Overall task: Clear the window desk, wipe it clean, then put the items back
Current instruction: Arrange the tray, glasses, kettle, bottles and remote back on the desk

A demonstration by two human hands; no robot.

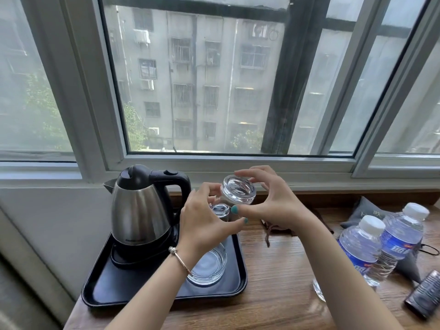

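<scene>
Two bare hands hold a clear, thick-based drinking glass [238,192] upside down above a wooden window desk [273,270], just over the back right corner of a black rectangular plastic tray [133,291]. The right hand [269,203] curls its thumb and fingers around the right side of the inverted glass, with the fingertips arching over its upturned base; the left hand [204,220], wearing a thin rose-gold bangle [181,258] at the wrist, has its fingers wrapped around the left side, the thumb stretched beneath. Both hands show teal-painted nails. A second clear glass [220,210], also inverted, stands on the tray directly below, partly hidden behind the left hand. On the left of the tray sits a stainless-steel electric kettle with a black lid and handle [140,206] on its black base, and at the tray's front right lies a round clear glass ashtray [209,270], partly covered by the left forearm. To the right on the desk stand two clear plastic water bottles with white caps and blue labels [381,244], side by side and touching, beside grey fabric pouches [362,211] and a dark ribbed rectangular object [423,294] near the edge. Behind the desk, a grey-framed sliding window [197,79] looks out on a weathered apartment block.
</scene>
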